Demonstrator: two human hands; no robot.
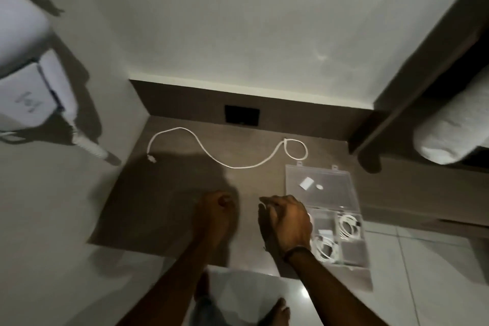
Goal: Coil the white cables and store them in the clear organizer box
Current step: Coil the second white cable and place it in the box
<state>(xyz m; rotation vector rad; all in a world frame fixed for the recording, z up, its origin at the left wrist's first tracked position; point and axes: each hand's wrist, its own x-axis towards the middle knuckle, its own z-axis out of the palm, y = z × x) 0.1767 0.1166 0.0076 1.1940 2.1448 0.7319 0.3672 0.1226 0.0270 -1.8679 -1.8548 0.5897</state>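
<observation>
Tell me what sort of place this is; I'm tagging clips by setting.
Probably a bedroom or hotel room: a rolled towel on a dark shelf, a wall socket, and a tiled floor.

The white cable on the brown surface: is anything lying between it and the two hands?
Nothing visible does. The white cable lies loose on bare brown surface, beyond the left hand and right hand. The open organizer box sits to the right, beside that path.

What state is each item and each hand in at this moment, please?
White cable: uncoiled on the surface, untouched.
Clear organizer box: lid open, coiled cables inside.
Left hand: closed in a fist.
Right hand: curled, contents unclear.
</observation>
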